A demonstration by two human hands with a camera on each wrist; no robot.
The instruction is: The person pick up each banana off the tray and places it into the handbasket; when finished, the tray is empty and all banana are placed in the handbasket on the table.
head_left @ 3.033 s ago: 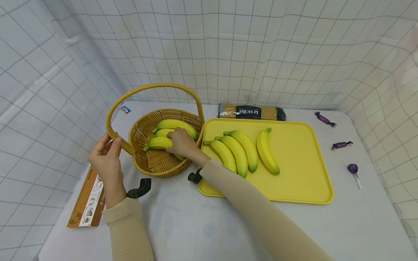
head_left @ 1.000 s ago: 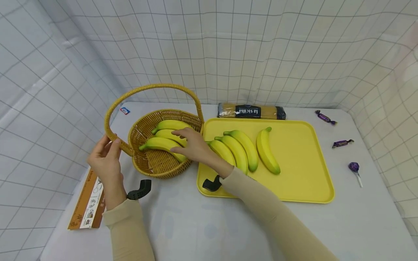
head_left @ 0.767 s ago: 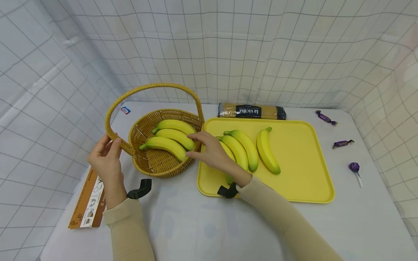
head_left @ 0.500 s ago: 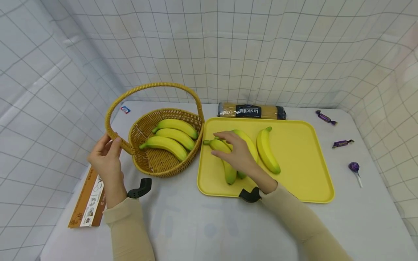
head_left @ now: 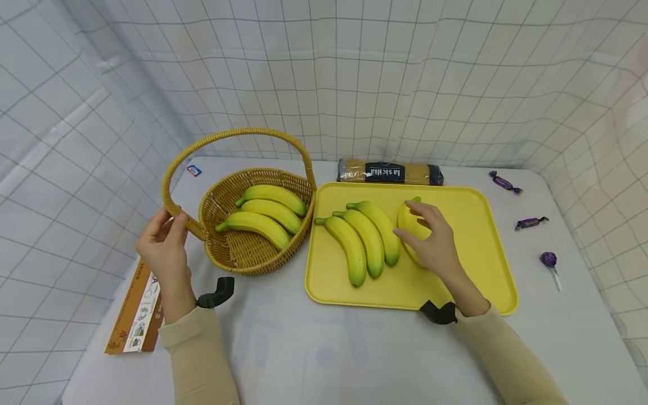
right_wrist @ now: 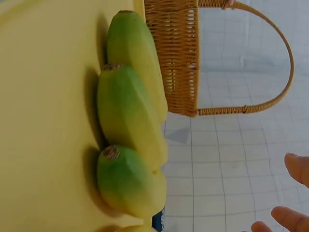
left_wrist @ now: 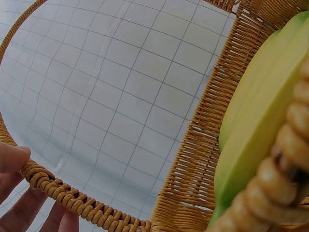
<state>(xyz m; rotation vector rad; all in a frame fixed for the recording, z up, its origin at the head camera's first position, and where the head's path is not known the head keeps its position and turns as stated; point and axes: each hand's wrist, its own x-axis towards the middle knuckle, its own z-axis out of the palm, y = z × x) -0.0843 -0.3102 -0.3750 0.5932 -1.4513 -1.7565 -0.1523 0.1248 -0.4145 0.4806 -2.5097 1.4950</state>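
Note:
My left hand pinches the lower end of the handle of a wicker basket, thumb on the near side. Inside the basket, three yellow bananas with green tips lie side by side. My right hand hovers with thumb and fingers spread over a single banana on the yellow tray, partly covering it. Whether it touches that banana cannot be made out. To its left, three more bananas lie close together on the tray. The right wrist view shows their green ends near the lens.
A pack of spaghetti lies behind the tray. Two purple wrapped candies and a lollipop lie to the right. An orange-brown box sits by my left forearm, and a small blue-red packet behind the basket.
My right hand has left the bananas in the basket and moved right across the tray to the rightmost banana, fingers spread. My left hand keeps its place on the handle.

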